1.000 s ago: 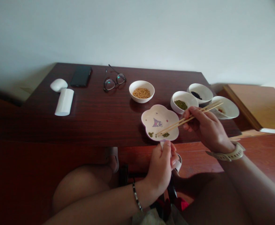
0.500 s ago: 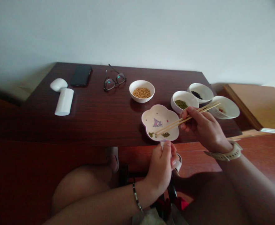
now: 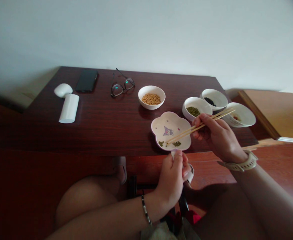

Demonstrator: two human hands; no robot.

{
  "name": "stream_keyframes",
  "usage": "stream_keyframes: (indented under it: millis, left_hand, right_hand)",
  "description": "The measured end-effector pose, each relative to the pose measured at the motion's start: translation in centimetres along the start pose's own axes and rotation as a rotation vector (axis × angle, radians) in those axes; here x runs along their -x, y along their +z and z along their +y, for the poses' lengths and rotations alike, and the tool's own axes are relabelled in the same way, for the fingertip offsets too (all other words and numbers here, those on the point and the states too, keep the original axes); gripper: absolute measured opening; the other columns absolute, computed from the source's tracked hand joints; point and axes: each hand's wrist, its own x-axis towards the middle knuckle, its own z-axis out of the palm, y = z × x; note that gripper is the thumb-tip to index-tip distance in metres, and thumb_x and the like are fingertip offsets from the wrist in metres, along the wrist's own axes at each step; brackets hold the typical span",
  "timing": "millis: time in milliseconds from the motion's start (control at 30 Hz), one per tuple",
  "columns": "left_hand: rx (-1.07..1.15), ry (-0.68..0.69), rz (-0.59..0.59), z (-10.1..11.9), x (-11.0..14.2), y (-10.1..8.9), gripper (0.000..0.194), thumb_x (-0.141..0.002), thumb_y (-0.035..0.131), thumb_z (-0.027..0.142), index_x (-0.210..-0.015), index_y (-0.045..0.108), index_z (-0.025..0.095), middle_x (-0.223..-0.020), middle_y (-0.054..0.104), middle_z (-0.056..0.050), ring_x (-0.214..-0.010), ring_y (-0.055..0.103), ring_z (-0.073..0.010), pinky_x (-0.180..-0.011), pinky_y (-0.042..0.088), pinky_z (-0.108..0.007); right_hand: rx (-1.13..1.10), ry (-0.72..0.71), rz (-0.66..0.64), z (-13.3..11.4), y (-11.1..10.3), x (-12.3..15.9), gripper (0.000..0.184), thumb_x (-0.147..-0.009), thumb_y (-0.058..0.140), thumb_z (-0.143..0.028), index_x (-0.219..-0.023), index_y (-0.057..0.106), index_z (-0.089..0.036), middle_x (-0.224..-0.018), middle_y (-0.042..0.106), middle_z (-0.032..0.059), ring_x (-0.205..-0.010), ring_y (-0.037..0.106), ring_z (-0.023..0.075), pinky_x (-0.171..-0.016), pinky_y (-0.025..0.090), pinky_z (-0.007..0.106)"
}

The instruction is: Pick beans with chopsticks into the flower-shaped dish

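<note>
My right hand [image 3: 217,136] is closed on a pair of wooden chopsticks [image 3: 198,126]. Their tips rest among a few green beans on a white flower-shaped plate [image 3: 170,125] with a cartoon print, near the table's front edge. My left hand [image 3: 172,178] hangs below that edge with its fingers curled round a small white thing I cannot make out. A bowl of green beans [image 3: 195,107] stands just beyond my right hand.
On the dark wooden table [image 3: 98,116] stand a bowl of yellow beans [image 3: 151,97], a bowl of black beans [image 3: 213,98] and a further white bowl [image 3: 243,115]. Glasses [image 3: 122,86], a black phone [image 3: 86,80] and a white device [image 3: 67,103] lie at the left. A lighter wooden surface [image 3: 273,113] sits right.
My right hand and the chopsticks have drifted slightly to the left over the plate. The left hand has not moved.
</note>
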Motion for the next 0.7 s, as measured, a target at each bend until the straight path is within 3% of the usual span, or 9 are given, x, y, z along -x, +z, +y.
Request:
stream_keyframes:
  millis: [700]
  left_hand:
    - [0.007,-0.006,0.003,0.11,0.07,0.00,0.060,-0.093,0.066,0.081,-0.090,0.052,0.022,-0.059,0.040,0.008,-0.049,0.032,-0.0088,-0.048,0.026,-0.023]
  right_hand:
    - [-0.031,-0.039,0.020,-0.08,-0.36,-0.31,0.035,-0.106,0.068,-0.048,-0.084,0.070,-0.020,-0.076,0.064,0.0027,-0.063,0.062,0.0116,-0.054,0.052,0.021]
